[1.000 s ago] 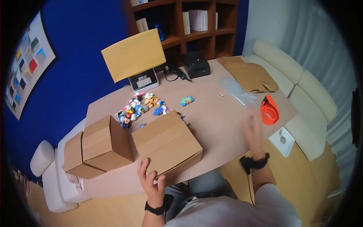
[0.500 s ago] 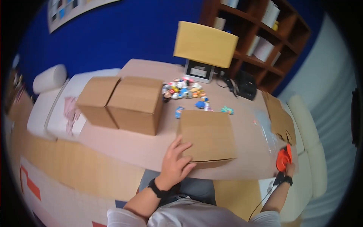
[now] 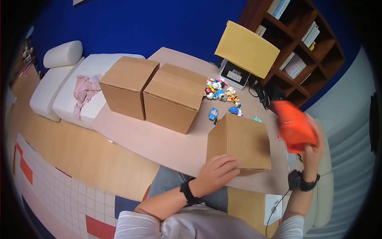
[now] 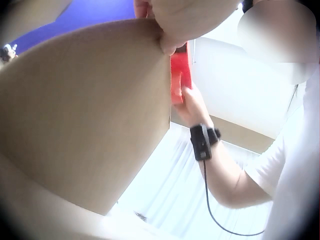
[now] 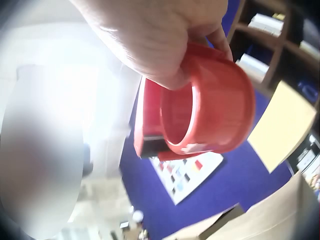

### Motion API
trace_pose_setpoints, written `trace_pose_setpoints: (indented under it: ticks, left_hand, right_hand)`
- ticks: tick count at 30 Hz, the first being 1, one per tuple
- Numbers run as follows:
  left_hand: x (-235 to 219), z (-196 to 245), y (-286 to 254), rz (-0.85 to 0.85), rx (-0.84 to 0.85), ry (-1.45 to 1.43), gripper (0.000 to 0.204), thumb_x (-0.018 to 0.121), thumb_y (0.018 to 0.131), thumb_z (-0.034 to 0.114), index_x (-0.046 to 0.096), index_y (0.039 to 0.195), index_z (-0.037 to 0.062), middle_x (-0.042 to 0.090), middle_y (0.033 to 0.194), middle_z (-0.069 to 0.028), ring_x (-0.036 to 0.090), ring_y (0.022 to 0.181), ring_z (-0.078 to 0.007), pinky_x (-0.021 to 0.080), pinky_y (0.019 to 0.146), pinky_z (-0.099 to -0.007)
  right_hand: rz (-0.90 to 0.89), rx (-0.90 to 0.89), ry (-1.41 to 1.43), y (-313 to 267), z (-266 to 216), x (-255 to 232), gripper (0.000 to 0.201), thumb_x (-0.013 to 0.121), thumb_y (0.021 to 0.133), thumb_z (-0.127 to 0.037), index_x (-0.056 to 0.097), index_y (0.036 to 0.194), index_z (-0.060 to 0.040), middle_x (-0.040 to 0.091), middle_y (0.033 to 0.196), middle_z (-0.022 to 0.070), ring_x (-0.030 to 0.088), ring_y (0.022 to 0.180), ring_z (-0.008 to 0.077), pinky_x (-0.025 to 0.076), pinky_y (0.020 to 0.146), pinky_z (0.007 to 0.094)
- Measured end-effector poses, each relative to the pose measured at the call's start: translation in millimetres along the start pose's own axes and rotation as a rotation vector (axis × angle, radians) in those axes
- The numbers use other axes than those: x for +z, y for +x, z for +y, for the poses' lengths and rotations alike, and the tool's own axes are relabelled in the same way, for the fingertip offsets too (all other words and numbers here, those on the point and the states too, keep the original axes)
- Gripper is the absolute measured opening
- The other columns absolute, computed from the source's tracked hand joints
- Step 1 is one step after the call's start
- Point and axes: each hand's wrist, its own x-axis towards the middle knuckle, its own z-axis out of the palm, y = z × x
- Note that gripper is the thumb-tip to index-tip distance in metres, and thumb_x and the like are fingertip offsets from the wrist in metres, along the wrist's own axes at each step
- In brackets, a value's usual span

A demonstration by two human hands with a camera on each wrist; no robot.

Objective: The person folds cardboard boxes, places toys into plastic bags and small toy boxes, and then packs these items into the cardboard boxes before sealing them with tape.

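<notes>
My right hand grips a red-orange tape dispenser, raised off the table at the right of the nearest cardboard box. In the right wrist view the fingers and thumb hold the rim of the tape dispenser, whose round ring and black end piece show. My left hand rests on the near left edge of that box, fingers lying over its top. The left wrist view shows the side of the box close up, with part of the left hand at its corner.
Two more closed cardboard boxes stand side by side to the left. Several small toy figures lie behind the nearest box. Further back stand a device under a yellow sheet and a wooden bookshelf. Pink cloth lies on the white sofa.
The right hand has reached to the table's right end, taken hold of the tape dispenser and lifted it toward the box. The left hand has stayed at the box. The head view has turned left.
</notes>
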Motion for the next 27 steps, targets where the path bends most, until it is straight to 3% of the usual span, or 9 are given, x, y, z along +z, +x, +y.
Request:
trace_pose_setpoints:
  ticks: [1, 3, 5, 7, 9, 15, 19, 24, 27]
  left_hand:
    - [2, 0, -2, 0.026, 0.007, -0.002, 0.012, 0.06, 0.072, 0.01, 0.058, 0.083, 0.0104, 0.061, 0.107, -0.0045, 0.055, 0.103, -0.0226, 0.046, 0.075, -0.034]
    - [4, 2, -3, 0.055, 0.008, -0.003, 0.013, 0.06, 0.071, 0.01, 0.059, 0.084, 0.0106, 0.061, 0.107, -0.0042, 0.055, 0.102, -0.022, 0.045, 0.074, -0.0335]
    - [3, 3, -2, 0.059, -0.003, 0.0, 0.014, 0.061, 0.071, 0.011, 0.059, 0.085, 0.0108, 0.061, 0.107, -0.0036, 0.055, 0.102, -0.0215, 0.044, 0.075, -0.0329]
    - [2, 4, -3, 0.043, -0.002, 0.033, 0.016, 0.058, 0.073, 0.012, 0.058, 0.088, 0.0102, 0.059, 0.108, -0.0034, 0.053, 0.105, -0.0206, 0.041, 0.082, -0.0335]
    - [3, 5, -5, 0.042, -0.008, 0.068, 0.016, 0.057, 0.074, 0.013, 0.058, 0.09, 0.0106, 0.058, 0.109, -0.0027, 0.052, 0.107, -0.019, 0.039, 0.085, -0.0333]
    - [8, 4, -10, 0.063, -0.023, 0.125, 0.015, 0.055, 0.074, 0.013, 0.058, 0.088, 0.0142, 0.058, 0.111, -0.0013, 0.051, 0.107, -0.0144, 0.034, 0.088, -0.0327]
    - [1, 3, -5, 0.029, -0.013, 0.062, 0.013, 0.056, 0.075, 0.012, 0.058, 0.087, 0.0145, 0.058, 0.112, -0.0012, 0.051, 0.107, -0.0146, 0.033, 0.089, -0.0334]
    - [6, 2, -7, 0.025, -0.035, 0.0, 0.011, 0.061, 0.073, 0.009, 0.059, 0.083, 0.0132, 0.06, 0.109, -0.0014, 0.052, 0.106, -0.0196, 0.038, 0.092, -0.0433]
    - [6, 0, -5, -0.021, -0.048, -0.08, 0.012, 0.062, 0.072, 0.007, 0.058, 0.083, 0.011, 0.059, 0.108, -0.0039, 0.051, 0.107, -0.0219, 0.035, 0.099, -0.0506]
  right_hand:
    - [-0.154, -0.268, -0.381, 19, -26, 20, 0.041, 0.051, 0.07, 0.006, 0.06, 0.108, -0.0048, 0.057, 0.113, 0.0143, 0.054, 0.106, 0.0283, 0.042, 0.092, 0.0359]
    - [-0.313, -0.698, -0.598, 50, -58, 65, 0.034, 0.054, 0.069, -0.001, 0.063, 0.101, -0.0078, 0.059, 0.106, 0.0121, 0.055, 0.101, 0.0285, 0.044, 0.086, 0.0373]
    - [-0.431, -0.899, -0.508, 65, -75, 111, 0.027, 0.058, 0.069, -0.011, 0.064, 0.095, -0.0084, 0.06, 0.1, 0.0095, 0.055, 0.096, 0.0257, 0.042, 0.087, 0.0371]
    - [-0.717, -0.931, -0.555, 66, -89, 150, 0.021, 0.059, 0.068, -0.012, 0.066, 0.088, -0.0088, 0.059, 0.095, 0.0089, 0.053, 0.099, 0.0259, 0.037, 0.096, 0.0425]
    - [-0.901, -1.009, -0.835, 59, -97, 183, 0.015, 0.06, 0.069, -0.013, 0.068, 0.081, -0.0096, 0.059, 0.09, 0.0057, 0.052, 0.098, 0.0237, 0.031, 0.101, 0.0436]
    - [-1.099, -0.999, -1.104, 63, -117, 205, 0.015, 0.063, 0.071, -0.019, 0.07, 0.082, -0.0117, 0.062, 0.087, 0.0018, 0.054, 0.092, 0.0214, 0.035, 0.092, 0.0441]
    - [-0.761, -1.02, -0.788, 92, -103, 146, 0.018, 0.06, 0.068, -0.012, 0.069, 0.084, -0.0114, 0.059, 0.083, 0.0042, 0.055, 0.091, 0.023, 0.039, 0.088, 0.036]
    - [-0.634, -0.593, -0.72, 98, -70, 53, 0.038, 0.06, 0.062, -0.003, 0.067, 0.099, -0.011, 0.057, 0.115, 0.0166, 0.05, 0.111, 0.033, 0.041, 0.093, 0.0372]
    - [-0.583, -0.427, -0.726, 79, -25, 7, 0.039, 0.059, 0.061, 0.003, 0.068, 0.096, -0.01, 0.057, 0.116, 0.0179, 0.051, 0.11, 0.0347, 0.042, 0.093, 0.0368]
